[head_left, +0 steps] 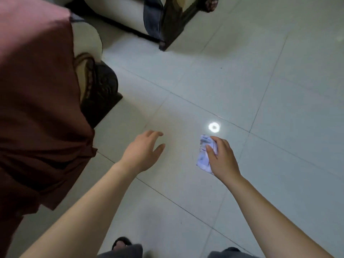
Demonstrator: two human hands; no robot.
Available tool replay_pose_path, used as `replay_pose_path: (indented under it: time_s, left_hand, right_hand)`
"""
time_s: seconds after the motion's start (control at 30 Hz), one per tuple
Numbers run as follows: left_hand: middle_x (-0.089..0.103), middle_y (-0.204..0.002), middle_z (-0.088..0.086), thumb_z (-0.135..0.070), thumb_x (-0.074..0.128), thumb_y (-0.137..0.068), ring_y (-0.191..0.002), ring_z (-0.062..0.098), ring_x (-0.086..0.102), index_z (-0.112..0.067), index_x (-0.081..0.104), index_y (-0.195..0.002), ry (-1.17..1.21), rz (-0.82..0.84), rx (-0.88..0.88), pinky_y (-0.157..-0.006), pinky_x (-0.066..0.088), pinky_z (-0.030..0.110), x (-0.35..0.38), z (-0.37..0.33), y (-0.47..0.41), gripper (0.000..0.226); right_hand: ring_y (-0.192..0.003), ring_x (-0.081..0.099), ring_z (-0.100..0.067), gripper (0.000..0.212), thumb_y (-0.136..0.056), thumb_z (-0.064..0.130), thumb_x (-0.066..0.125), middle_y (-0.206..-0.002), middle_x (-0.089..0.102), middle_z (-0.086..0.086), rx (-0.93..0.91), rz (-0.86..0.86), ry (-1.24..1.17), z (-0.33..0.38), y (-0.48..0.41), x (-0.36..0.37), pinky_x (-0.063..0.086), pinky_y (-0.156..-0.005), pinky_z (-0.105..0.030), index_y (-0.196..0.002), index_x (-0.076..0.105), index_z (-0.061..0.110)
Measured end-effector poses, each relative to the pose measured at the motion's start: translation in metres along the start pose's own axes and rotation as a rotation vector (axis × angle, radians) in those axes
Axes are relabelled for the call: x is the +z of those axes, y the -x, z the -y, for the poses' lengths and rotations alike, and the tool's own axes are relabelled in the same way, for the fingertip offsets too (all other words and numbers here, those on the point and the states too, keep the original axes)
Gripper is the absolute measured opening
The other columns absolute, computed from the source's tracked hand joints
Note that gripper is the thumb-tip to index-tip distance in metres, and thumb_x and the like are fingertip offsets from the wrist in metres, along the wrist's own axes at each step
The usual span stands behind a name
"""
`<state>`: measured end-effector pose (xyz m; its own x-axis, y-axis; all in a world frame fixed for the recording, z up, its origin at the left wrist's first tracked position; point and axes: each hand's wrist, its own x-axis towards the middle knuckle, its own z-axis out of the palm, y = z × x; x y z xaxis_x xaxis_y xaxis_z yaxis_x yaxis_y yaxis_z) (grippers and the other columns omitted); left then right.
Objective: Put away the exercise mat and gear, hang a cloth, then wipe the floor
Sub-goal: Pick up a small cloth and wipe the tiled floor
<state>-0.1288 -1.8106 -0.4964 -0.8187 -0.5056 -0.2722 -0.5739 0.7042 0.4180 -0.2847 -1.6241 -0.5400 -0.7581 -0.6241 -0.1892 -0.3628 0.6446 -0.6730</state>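
no readable text or labels

I count 2 hands, the left hand (143,151) near the centre and the right hand (222,157) at 4 o'clock, with 1 pale crumpled cloth (205,155) in the right. 1 ring of light (214,127) glints on the floor (279,90). 2 dark carved seats: the near seat (100,84) at 9 o'clock, the far seat (171,21) at 12. 1 maroon fabric (37,108) at 9, 1 pair of jeans (151,17) at 12, and 2 slippers at 6, the left slipper (121,242) and the right slipper (230,249).

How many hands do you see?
2. The left hand is open over the floor; the right hand, beside it, grips a white cloth. None seem hidden.
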Motion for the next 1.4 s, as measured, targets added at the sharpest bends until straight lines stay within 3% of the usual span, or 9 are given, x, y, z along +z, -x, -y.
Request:
replay_pose_path:
  time_s: [0.23, 0.4, 0.6, 0.7, 0.8, 0.93, 1.1, 1.23, 1.4]
  left_hand:
    - [0.038, -0.143, 0.002, -0.038, 0.046, -0.094, -0.131, 0.024, 0.034, -0.019, 0.040, -0.136, 0.007, 0.067, -0.028, -0.104, 0.036, 0.038, 0.269, 0.106, -0.095, 0.046]
    - [0.021, -0.155, 0.003, -0.043, 0.042, -0.093, -0.142, 0.023, 0.017, -0.021, 0.030, -0.142, -0.142, 0.094, -0.056, -0.110, 0.028, 0.045, 0.370, 0.157, -0.118, 0.055]
    - [-0.008, -0.158, -0.001, -0.055, 0.033, -0.092, -0.145, 0.021, -0.005, -0.022, 0.002, -0.149, -0.177, 0.066, -0.117, -0.114, 0.009, 0.046, 0.392, 0.176, -0.135, 0.073]
    - [-0.010, -0.158, -0.001, -0.058, 0.022, -0.092, -0.145, 0.019, -0.007, -0.020, -0.002, -0.149, -0.185, -0.013, -0.129, -0.115, 0.001, 0.048, 0.406, 0.179, -0.148, 0.073]
    - [-0.002, -0.159, 0.000, -0.060, 0.013, -0.087, -0.145, 0.019, -0.001, -0.020, 0.005, -0.150, -0.201, -0.128, -0.124, -0.114, -0.002, 0.049, 0.420, 0.182, -0.149, 0.075]
    - [0.002, -0.159, -0.001, -0.061, 0.012, -0.084, -0.145, 0.017, 0.001, -0.021, 0.008, -0.149, -0.198, -0.152, -0.129, -0.115, -0.002, 0.046, 0.421, 0.186, -0.150, 0.077]
    - [0.004, -0.159, -0.001, -0.061, 0.016, -0.084, -0.145, 0.017, 0.001, -0.021, 0.010, -0.149, -0.198, -0.152, -0.148, -0.114, -0.003, 0.045, 0.420, 0.184, -0.151, 0.077]
    - [0.005, -0.159, -0.001, -0.060, 0.016, -0.083, -0.145, 0.017, 0.003, -0.021, 0.011, -0.149, -0.197, -0.149, -0.147, -0.114, -0.002, 0.044, 0.419, 0.185, -0.152, 0.077]
    - [0.011, -0.158, 0.000, -0.059, 0.019, -0.084, -0.144, 0.019, 0.009, -0.020, 0.017, -0.148, -0.189, -0.160, -0.138, -0.114, 0.004, 0.046, 0.420, 0.185, -0.152, 0.075]
  right_hand:
    - [-0.114, 0.048, -0.021, 0.032, -0.094, 0.028, 0.045, -0.129, 0.050, -0.003, 0.062, -0.048, 0.099, -0.177, -0.070, 0.205, 0.034, -0.083, -0.024, -0.125, 0.050, 0.019]
    - [-0.116, 0.043, -0.028, 0.036, -0.094, 0.028, 0.049, -0.131, 0.045, -0.004, 0.046, -0.122, 0.256, -0.228, -0.078, 0.285, 0.038, -0.091, -0.036, -0.128, 0.048, 0.018]
    - [-0.121, 0.041, -0.030, 0.036, -0.089, 0.029, 0.056, -0.136, 0.044, -0.005, 0.026, -0.121, 0.410, -0.257, -0.067, 0.318, 0.041, -0.085, -0.042, -0.122, 0.053, 0.016]
    - [-0.121, 0.041, -0.028, 0.036, -0.086, 0.037, 0.042, -0.134, 0.046, -0.004, -0.037, -0.194, 0.417, -0.264, -0.065, 0.330, 0.040, -0.088, -0.041, -0.119, 0.046, 0.022]
    - [-0.124, 0.038, -0.027, 0.038, -0.087, 0.039, 0.036, -0.136, 0.046, -0.004, -0.071, -0.225, 0.438, -0.273, -0.070, 0.335, 0.039, -0.094, -0.043, -0.121, 0.042, 0.024]
    - [-0.122, 0.040, -0.028, 0.039, -0.087, 0.039, 0.038, -0.133, 0.048, -0.005, -0.062, -0.297, 0.429, -0.282, -0.095, 0.330, 0.038, -0.096, -0.041, -0.122, 0.046, 0.021]
    - [-0.117, 0.048, -0.038, 0.040, -0.082, 0.026, 0.061, -0.129, 0.052, -0.014, 0.128, -0.447, 0.344, -0.258, -0.153, 0.336, 0.040, -0.095, -0.046, -0.118, 0.056, 0.010]
    - [-0.115, 0.046, -0.029, 0.040, -0.085, 0.034, 0.041, -0.123, 0.056, -0.010, -0.080, -0.344, 0.461, -0.241, -0.140, 0.352, 0.043, -0.096, -0.043, -0.115, 0.056, 0.013]
    - [-0.111, 0.045, -0.022, 0.037, -0.084, 0.035, 0.039, -0.119, 0.058, -0.003, -0.199, -0.286, 0.506, -0.264, -0.096, 0.347, 0.048, -0.082, -0.036, -0.114, 0.057, 0.020]
